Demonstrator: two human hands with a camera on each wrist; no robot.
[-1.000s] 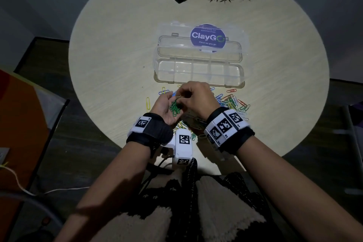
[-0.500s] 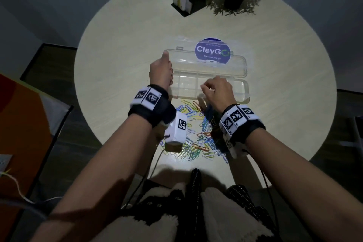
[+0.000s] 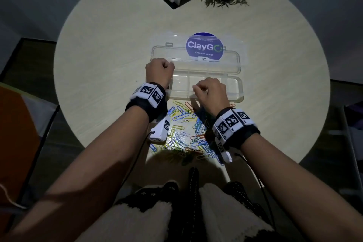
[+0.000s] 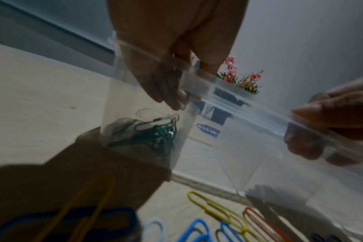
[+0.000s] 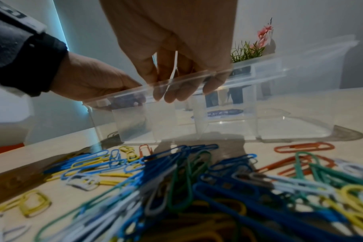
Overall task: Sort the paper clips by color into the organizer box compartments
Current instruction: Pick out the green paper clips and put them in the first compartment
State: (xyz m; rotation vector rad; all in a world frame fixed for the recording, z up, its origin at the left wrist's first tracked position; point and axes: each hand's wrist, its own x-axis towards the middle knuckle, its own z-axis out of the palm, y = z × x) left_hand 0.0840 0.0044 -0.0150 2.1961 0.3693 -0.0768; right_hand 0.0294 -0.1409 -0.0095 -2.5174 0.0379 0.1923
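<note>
Left wrist: green clips heaped in clear box's end compartment.

The box is clear, glossy plastic, smooth enough to show the table through its walls. The table looks like pale, matt wood with fine grain. Just before the box, the clips have smooth coloured coatings with a slight sheen. On the box lid, a glossy printed sticker. Wrist bands look like dark, soft cloth.
</note>
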